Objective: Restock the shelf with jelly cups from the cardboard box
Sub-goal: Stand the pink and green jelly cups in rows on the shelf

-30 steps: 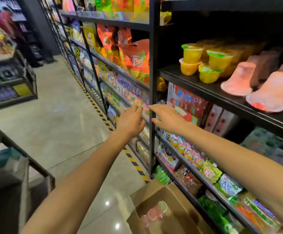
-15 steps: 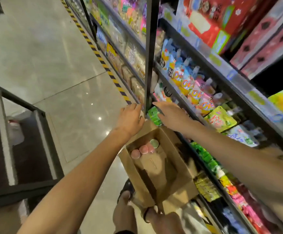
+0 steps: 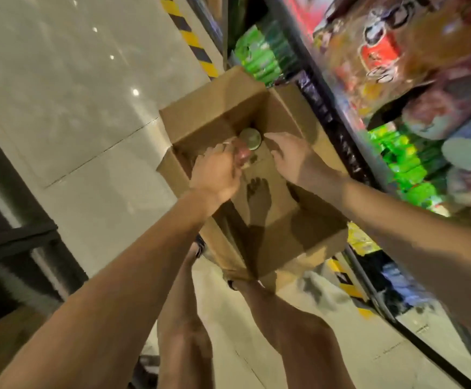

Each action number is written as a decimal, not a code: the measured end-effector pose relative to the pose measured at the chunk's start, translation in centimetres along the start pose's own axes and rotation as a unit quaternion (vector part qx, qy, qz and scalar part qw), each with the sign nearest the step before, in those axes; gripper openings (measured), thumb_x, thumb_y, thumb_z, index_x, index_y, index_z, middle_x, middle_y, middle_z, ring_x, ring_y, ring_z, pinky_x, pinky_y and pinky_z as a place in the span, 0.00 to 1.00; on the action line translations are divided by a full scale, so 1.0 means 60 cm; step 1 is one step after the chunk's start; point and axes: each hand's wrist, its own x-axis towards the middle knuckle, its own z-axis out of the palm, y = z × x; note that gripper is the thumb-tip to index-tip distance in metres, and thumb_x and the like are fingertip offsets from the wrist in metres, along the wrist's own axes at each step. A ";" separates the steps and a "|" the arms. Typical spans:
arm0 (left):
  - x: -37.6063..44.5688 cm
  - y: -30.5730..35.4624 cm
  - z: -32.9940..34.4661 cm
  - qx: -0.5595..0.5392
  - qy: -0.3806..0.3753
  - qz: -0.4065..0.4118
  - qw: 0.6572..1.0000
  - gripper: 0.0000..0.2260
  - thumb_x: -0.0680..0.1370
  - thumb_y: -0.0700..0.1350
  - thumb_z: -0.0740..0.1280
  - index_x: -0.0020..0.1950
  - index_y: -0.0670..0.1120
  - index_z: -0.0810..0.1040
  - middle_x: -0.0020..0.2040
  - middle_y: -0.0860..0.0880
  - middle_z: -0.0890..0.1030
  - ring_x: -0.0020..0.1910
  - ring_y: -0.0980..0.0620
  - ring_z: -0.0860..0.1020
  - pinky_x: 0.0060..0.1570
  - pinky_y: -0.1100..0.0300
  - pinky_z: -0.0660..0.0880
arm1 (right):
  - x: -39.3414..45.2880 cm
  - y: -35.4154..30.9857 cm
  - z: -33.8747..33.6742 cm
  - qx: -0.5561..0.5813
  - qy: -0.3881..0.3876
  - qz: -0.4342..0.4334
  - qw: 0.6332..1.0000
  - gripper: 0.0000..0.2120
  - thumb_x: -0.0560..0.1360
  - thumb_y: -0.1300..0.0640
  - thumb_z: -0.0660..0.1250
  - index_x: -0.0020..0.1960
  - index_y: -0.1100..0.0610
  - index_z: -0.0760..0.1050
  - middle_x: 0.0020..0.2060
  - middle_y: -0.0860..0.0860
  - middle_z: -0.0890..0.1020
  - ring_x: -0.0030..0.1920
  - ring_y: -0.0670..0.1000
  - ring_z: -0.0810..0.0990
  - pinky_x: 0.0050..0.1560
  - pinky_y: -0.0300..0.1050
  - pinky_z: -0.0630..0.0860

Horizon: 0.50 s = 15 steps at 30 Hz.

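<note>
**Both hands down in the open box, left one closing on a pink cup**

The person's left hand [image 3: 217, 175] is reaching into the open brown cardboard box [image 3: 200, 119] standing on the floor, and its fingers are curling around a small pink jelly cup [image 3: 241, 154] at the fingertips. The cup is showing just past the knuckles, on the far side of the hand, though blur is making the exact contact hard to read. Immediately beyond that cup, and touching or nearly touching it, a round green-lidded jelly cup [image 3: 250, 138] is sitting in the far corner of the box.

The right hand [image 3: 289, 158] is hovering inside the box with its fingers loosely spread and holding nothing; its fingertips are lying just to the right of the green-lidded cup, close to it but apparently apart.

To the right of both hands, the black metal store shelf [image 3: 338, 136] is running alongside the box, carrying bright green snack packets [image 3: 259, 56]. Below the forearms, the person's bare legs [image 3: 293, 327] are showing over the pale glossy tiled floor [image 3: 68, 88].
</note>
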 end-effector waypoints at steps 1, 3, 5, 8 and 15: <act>0.014 -0.012 0.034 -0.005 -0.005 -0.007 1.000 0.18 0.78 0.47 0.63 0.67 0.46 0.70 0.59 0.45 0.76 0.56 0.42 0.76 0.56 0.48 0.72 | 0.012 0.016 0.028 0.018 0.001 0.003 1.000 0.21 0.81 0.60 0.60 0.73 0.59 0.68 0.68 0.56 0.74 0.69 0.55 0.71 0.68 0.38 0.62; 0.038 -0.038 0.095 0.000 -0.019 -0.025 1.000 0.18 0.78 0.47 0.64 0.68 0.47 0.69 0.60 0.45 0.75 0.55 0.42 0.76 0.56 0.48 0.74 | 0.037 0.043 0.081 0.060 0.004 0.017 0.998 0.20 0.80 0.60 0.62 0.72 0.59 0.70 0.66 0.56 0.76 0.67 0.54 0.73 0.63 0.32 0.61; 0.067 -0.064 0.148 0.009 -0.035 -0.050 0.998 0.18 0.78 0.48 0.64 0.67 0.47 0.69 0.59 0.44 0.76 0.56 0.41 0.76 0.57 0.48 0.74 | 0.069 0.066 0.128 0.090 0.008 0.058 0.994 0.20 0.80 0.59 0.63 0.71 0.57 0.70 0.65 0.54 0.77 0.65 0.53 0.75 0.61 0.37 0.67; 0.126 -0.101 0.215 -0.001 -0.058 -0.084 0.995 0.19 0.78 0.48 0.65 0.67 0.45 0.70 0.60 0.42 0.76 0.61 0.40 0.74 0.61 0.46 0.72 | 0.135 0.108 0.204 0.119 0.012 0.109 0.987 0.18 0.81 0.55 0.64 0.70 0.56 0.71 0.63 0.53 0.78 0.64 0.52 0.76 0.59 0.43 0.73; 0.254 -0.156 0.335 -0.045 -0.105 -0.104 0.988 0.33 0.73 0.60 0.63 0.74 0.47 0.63 0.68 0.44 0.69 0.68 0.43 0.68 0.66 0.47 0.68 | 0.272 0.192 0.355 0.118 0.035 0.116 0.986 0.11 0.81 0.53 0.62 0.61 0.53 0.77 0.48 0.46 0.76 0.49 0.44 0.76 0.37 0.29 0.64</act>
